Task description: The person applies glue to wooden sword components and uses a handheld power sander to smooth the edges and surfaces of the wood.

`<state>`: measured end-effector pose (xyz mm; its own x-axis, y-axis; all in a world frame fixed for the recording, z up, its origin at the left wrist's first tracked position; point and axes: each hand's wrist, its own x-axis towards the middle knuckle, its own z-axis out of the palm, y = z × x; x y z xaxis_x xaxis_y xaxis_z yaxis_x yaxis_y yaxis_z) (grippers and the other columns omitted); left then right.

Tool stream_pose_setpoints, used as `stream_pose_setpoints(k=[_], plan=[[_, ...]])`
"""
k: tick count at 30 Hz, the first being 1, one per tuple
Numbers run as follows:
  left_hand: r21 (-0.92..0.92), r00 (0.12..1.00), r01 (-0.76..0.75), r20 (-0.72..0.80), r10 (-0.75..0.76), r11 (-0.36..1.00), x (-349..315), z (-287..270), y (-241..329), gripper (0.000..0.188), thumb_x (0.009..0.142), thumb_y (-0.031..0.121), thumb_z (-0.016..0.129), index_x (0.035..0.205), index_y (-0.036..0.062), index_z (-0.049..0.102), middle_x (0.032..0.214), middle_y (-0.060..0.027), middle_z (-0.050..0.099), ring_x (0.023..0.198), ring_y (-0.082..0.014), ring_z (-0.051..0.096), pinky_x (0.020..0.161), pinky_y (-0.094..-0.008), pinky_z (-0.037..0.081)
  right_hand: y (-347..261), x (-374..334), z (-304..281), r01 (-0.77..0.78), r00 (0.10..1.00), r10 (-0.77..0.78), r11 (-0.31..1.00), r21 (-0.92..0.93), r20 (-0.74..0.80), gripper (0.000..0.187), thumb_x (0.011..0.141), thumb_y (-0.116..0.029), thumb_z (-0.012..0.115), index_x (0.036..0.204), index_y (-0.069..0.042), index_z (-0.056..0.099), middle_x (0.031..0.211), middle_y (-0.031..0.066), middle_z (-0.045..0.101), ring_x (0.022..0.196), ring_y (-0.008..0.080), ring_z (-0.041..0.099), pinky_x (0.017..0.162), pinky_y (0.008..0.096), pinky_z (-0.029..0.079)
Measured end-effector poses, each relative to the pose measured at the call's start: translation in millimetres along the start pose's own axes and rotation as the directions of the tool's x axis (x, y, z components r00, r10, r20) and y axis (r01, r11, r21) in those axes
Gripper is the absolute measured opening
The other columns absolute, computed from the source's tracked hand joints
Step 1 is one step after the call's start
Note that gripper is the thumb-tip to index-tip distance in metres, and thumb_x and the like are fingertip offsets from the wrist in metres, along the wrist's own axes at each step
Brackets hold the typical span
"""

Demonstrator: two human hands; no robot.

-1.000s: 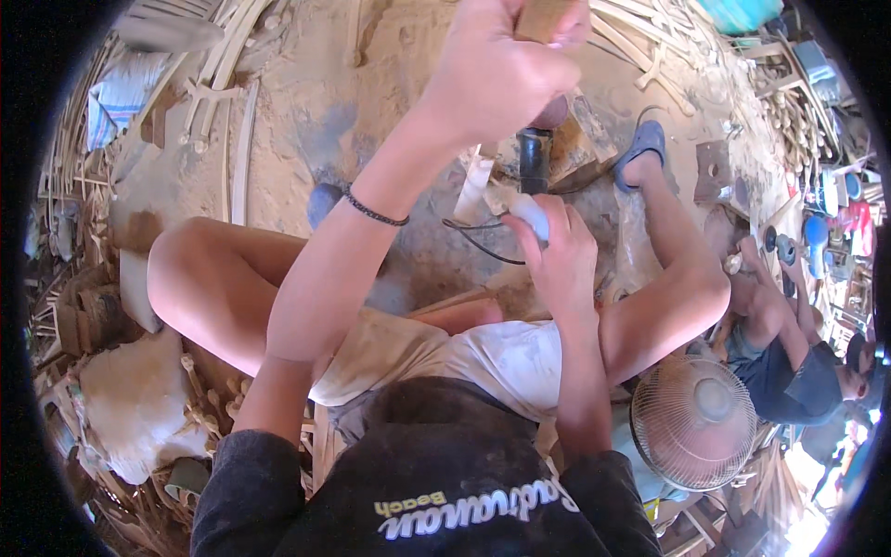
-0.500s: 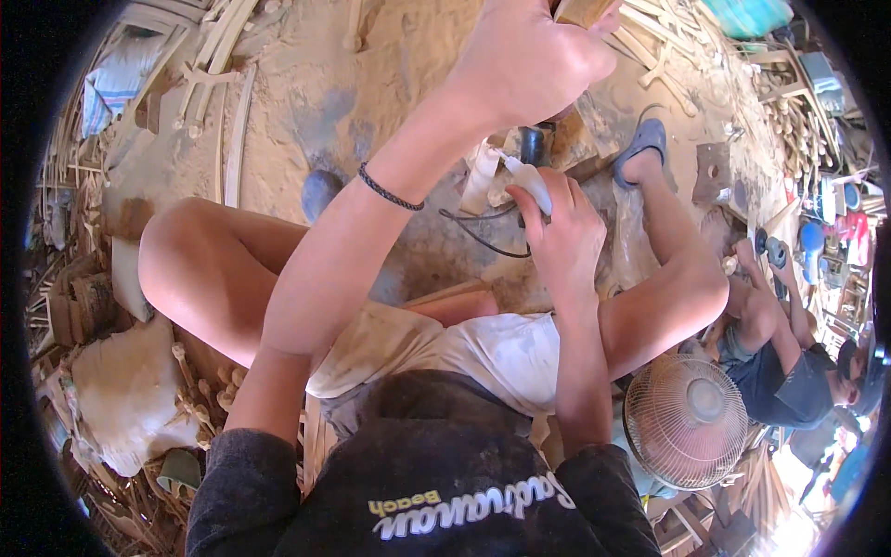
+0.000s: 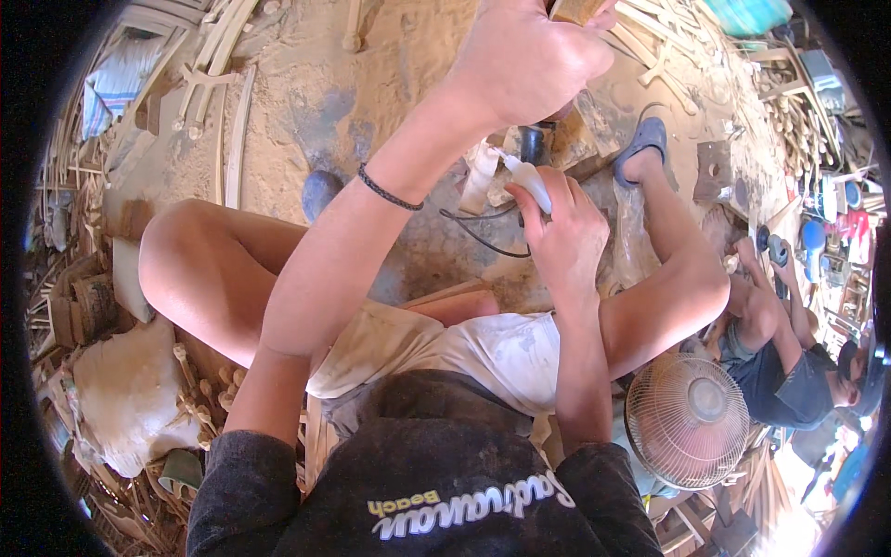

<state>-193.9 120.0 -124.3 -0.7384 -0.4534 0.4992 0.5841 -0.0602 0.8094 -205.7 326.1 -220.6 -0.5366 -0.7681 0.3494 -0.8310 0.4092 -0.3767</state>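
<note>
My left hand [image 3: 529, 65] is raised at the top middle, its fingers wrapped round a piece of wood [image 3: 577, 9]. Most of that piece is cut off by the picture's upper edge. Lower and to the right, my right hand [image 3: 573, 232] grips a small white squeeze bottle [image 3: 531, 184]. The bottle's narrow nozzle [image 3: 501, 152] tilts up and to the left, below my left wrist and apart from the held wood. A pale strip [image 3: 479, 181] lies on the ground left of the nozzle. Behind the bottle, a dark cylindrical object [image 3: 534, 147] sits beside a wooden block [image 3: 580, 139].
A dark cord [image 3: 483, 243] curls on the dusty floor between my legs. An electric fan [image 3: 687, 420] stands close on my right, with another person [image 3: 789, 381] seated beyond it. Wooden strips [image 3: 237, 139] lie at far left, and more wood pieces [image 3: 654, 56] at far right.
</note>
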Motion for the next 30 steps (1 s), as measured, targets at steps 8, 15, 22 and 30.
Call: stream_pose_setpoints(k=[8,15,22,30], plan=[[0.059,0.998,-0.050,-0.026,0.051,0.997,-1.0,2.5,0.6,0.028,0.073,-0.011,0.058,0.082,0.0111,0.043,0.078,0.0046,0.042,0.070,-0.0057,0.040,0.061,-0.0265,0.033,-2.2,1.5,-0.1,0.016,1.000,-0.016,1.000,-0.004,0.008,0.031,0.095,-0.039,0.079,0.107,-0.013,0.067,0.085,0.0096,0.069,0.076,0.0312,0.072,0.062,0.0433,0.056],[0.113,0.997,-0.067,-0.026,0.070,0.991,0.8,2.2,2.3,0.027,0.072,-0.010,0.059,0.081,0.0104,0.043,0.078,0.0042,0.042,0.070,-0.0063,0.041,0.064,-0.0264,0.034,-3.3,2.5,-1.7,0.006,1.000,-0.006,1.000,0.015,-0.008,0.030,0.094,-0.036,0.081,0.107,-0.013,0.068,0.086,0.0098,0.070,0.076,0.0322,0.072,0.063,0.0439,0.056],[0.044,0.998,-0.048,-0.026,0.049,0.998,-0.8,0.7,-0.4,0.028,0.073,-0.011,0.059,0.083,0.0101,0.043,0.079,0.0041,0.043,0.071,-0.0061,0.040,0.064,-0.0260,0.034,-4.2,1.6,-2.8,-0.041,0.999,0.042,0.995,0.096,-0.010,0.032,0.090,-0.030,0.086,0.108,-0.008,0.071,0.092,0.0146,0.075,0.078,0.0380,0.073,0.067,0.0446,0.057],[-0.002,0.999,-0.042,-0.022,0.042,0.999,-0.1,-0.1,-1.1,0.029,0.073,-0.012,0.057,0.083,0.0106,0.043,0.080,0.0044,0.043,0.071,-0.0055,0.039,0.062,-0.0260,0.033,6.4,-2.3,5.5,-0.143,0.986,0.164,0.931,0.337,-0.034,0.027,0.092,-0.026,0.084,0.107,-0.008,0.072,0.087,0.0131,0.074,0.073,0.0348,0.074,0.066,0.0421,0.058]])
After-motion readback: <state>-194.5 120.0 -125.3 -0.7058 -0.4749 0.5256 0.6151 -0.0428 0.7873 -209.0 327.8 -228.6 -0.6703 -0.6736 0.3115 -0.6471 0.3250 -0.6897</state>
